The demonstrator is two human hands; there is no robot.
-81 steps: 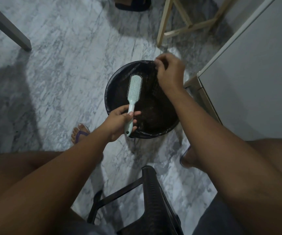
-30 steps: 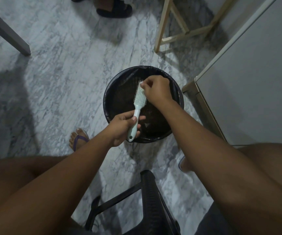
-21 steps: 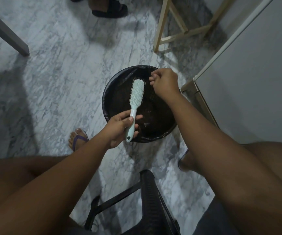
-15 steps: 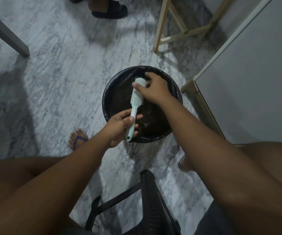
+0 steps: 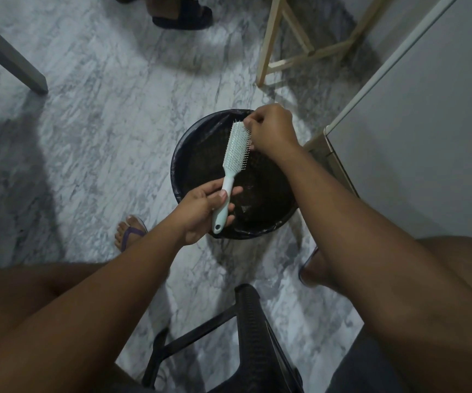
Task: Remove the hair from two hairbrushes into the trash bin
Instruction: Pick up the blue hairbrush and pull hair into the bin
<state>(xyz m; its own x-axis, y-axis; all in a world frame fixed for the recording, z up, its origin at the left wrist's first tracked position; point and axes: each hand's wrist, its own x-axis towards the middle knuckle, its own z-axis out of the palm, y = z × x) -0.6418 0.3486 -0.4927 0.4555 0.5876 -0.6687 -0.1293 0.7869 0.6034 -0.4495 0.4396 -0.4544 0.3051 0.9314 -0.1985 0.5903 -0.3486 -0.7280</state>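
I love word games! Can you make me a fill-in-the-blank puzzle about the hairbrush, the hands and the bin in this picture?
1. The left hand grips the hairbrush by its ____.
2. The right hand pinches at the hairbrush's ____ near its far tip.
3. The colour of the trash bin below the hairbrush is ____.
Missing words: handle; bristles; black.
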